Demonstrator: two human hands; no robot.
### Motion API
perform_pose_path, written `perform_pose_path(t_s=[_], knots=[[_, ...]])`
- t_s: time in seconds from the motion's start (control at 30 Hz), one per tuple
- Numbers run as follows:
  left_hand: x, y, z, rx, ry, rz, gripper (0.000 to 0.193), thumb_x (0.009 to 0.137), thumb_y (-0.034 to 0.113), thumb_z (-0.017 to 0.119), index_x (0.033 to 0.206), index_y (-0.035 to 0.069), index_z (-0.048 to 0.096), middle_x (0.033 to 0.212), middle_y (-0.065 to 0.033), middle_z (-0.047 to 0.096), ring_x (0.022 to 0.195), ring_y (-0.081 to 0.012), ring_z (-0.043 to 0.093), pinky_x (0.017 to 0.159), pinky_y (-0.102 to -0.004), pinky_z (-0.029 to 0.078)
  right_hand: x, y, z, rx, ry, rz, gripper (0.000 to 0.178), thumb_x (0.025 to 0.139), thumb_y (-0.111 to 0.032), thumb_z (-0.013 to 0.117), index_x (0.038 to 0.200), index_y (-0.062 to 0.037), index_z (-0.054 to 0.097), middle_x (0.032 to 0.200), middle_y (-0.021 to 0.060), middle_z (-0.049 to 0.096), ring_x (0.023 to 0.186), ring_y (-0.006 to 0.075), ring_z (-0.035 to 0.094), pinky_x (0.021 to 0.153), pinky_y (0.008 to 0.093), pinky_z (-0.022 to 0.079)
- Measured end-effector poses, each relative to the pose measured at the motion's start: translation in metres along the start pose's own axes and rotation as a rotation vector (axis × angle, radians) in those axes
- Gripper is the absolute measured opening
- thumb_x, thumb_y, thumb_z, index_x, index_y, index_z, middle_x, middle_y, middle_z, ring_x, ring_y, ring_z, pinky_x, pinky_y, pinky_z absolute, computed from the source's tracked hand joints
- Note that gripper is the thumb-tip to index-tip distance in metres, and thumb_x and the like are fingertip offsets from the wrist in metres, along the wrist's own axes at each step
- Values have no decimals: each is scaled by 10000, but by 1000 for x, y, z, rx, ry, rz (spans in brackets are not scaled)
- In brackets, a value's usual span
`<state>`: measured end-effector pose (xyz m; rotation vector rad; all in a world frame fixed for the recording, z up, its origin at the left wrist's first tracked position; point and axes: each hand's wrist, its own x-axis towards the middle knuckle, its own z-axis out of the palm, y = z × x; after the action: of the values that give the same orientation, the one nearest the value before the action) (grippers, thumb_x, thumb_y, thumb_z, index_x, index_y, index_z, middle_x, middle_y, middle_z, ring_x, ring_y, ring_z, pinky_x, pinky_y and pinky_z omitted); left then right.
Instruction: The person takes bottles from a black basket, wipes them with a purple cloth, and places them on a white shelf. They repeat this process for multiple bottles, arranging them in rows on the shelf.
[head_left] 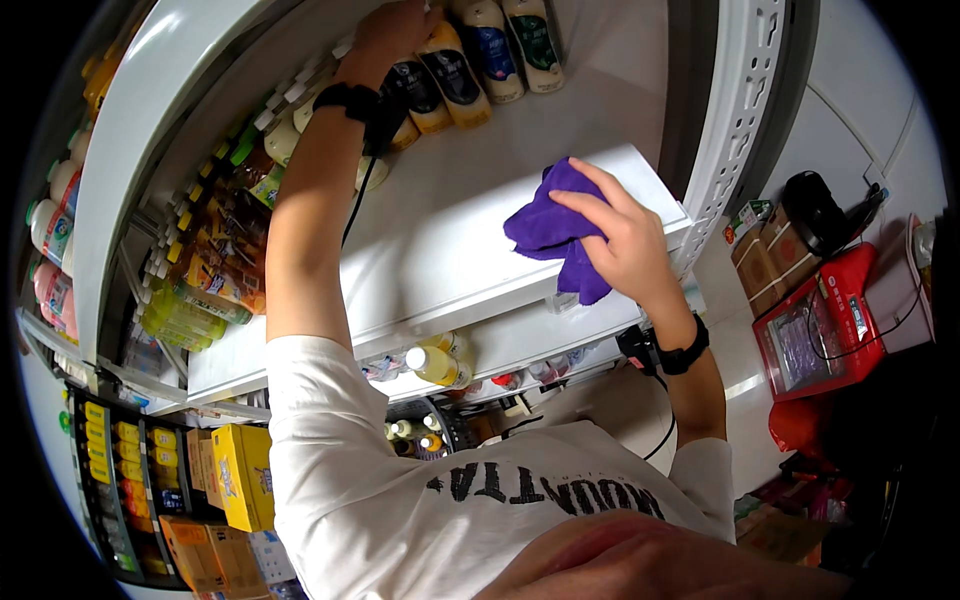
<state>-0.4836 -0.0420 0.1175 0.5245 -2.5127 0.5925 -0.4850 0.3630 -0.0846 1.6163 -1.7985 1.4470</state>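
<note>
My left hand [394,38] reaches to the back of a white shelf [440,215], its fingers closed at the top of an orange bottle with a black label [453,75]. The upper frame edge and the hand itself hide part of this grip. Beside that bottle stand a cream bottle with a blue label [492,50] and another with a green label [535,45]. Near the shelf's front right corner, my right hand [628,235] holds a crumpled purple cloth [550,220] against the shelf. Part of the cloth hangs over the front edge.
Several drink bottles [215,245] line the shelf's left side. A lower shelf carries a yellow bottle [438,367]. A perforated white upright [735,120] stands at the right, with a red box [815,325] on the floor beyond. A yellow carton [243,475] sits lower left.
</note>
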Motion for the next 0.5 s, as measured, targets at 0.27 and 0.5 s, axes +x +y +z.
perform_pose_path(t_s=[0.27, 0.5], knots=[[36, -15, 38, 190, 178, 173, 534, 1043, 525, 523, 1236, 39, 632, 959, -187, 751, 879, -388, 722, 815, -514, 572, 1, 2, -1, -17, -6, -17, 504, 697, 29, 602, 1145, -133, 767, 1412, 128, 611, 1082, 339, 703, 874, 415, 597], [21, 15, -13, 265, 197, 94, 327, 1030, 337, 597, 1104, 22, 641, 882, -135, 734, 814, -312, 701, 745, -455, 552, 2, 8, 1, -37, 21, -63, 495, 695, 37, 606, 1129, -132, 773, 1403, 125, 620, 1074, 333, 707, 854, 408, 602]])
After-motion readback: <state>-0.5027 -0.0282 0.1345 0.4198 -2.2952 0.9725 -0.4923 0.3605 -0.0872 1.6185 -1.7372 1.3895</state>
